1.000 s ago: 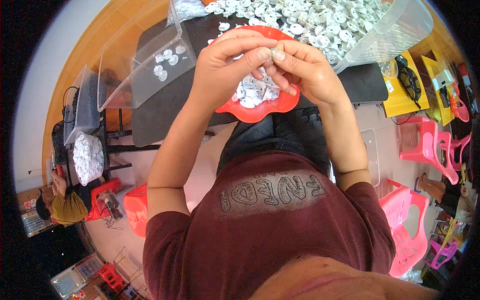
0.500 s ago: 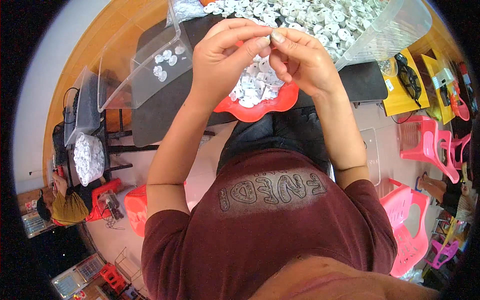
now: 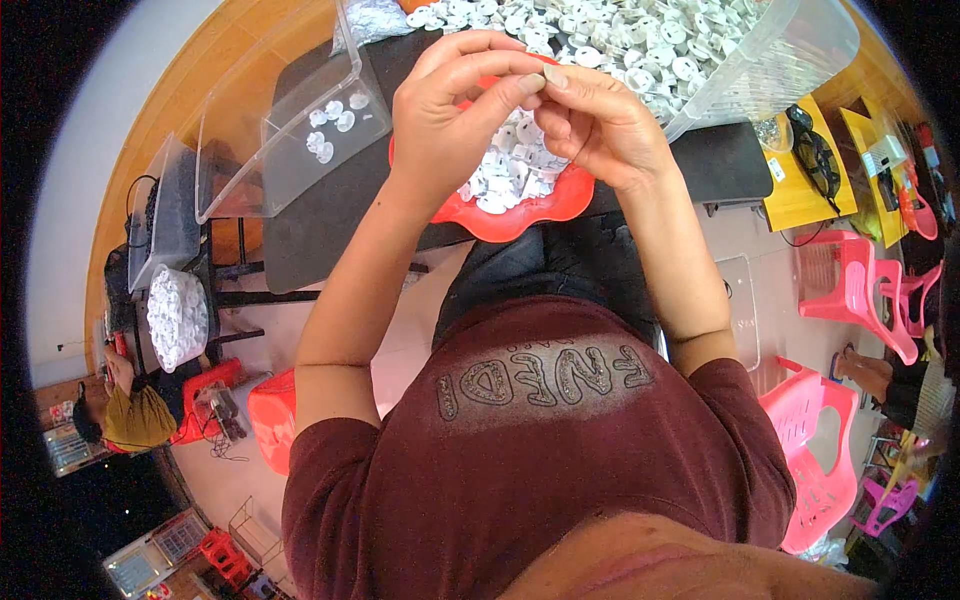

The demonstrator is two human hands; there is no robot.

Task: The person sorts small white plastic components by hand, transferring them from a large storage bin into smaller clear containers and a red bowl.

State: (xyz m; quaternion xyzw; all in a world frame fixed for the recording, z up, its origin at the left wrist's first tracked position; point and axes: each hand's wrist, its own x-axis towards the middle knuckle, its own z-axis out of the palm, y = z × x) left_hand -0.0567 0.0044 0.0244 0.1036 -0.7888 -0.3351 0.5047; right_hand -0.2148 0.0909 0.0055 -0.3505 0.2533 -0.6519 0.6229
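Note:
My left hand (image 3: 460, 95) and my right hand (image 3: 605, 120) meet fingertip to fingertip over a red scalloped bowl (image 3: 505, 225). Both are closed in a pinch, thumbs against forefingers; whatever lies between them is too small or hidden to make out. Beneath the hands, the bowl holds many small white plastic parts (image 3: 510, 175). Behind it spreads a heap of white round plastic pieces (image 3: 650, 45), beside a clear plastic bin (image 3: 790, 60) at the right. A few white round pieces (image 3: 325, 150) lie in another clear bin (image 3: 235, 175) at the left.
Everything stands on a black table (image 3: 330, 235). Further left is a clear bag of white parts (image 3: 178, 318). Pink chairs (image 3: 820, 470) and a red stool (image 3: 272, 415) are around me. Another person in a mustard sleeve (image 3: 145, 415) is at the far left.
My hands stay pinched together over the bowl. The right hand has shifted slightly left and its fingers have curled a little more.

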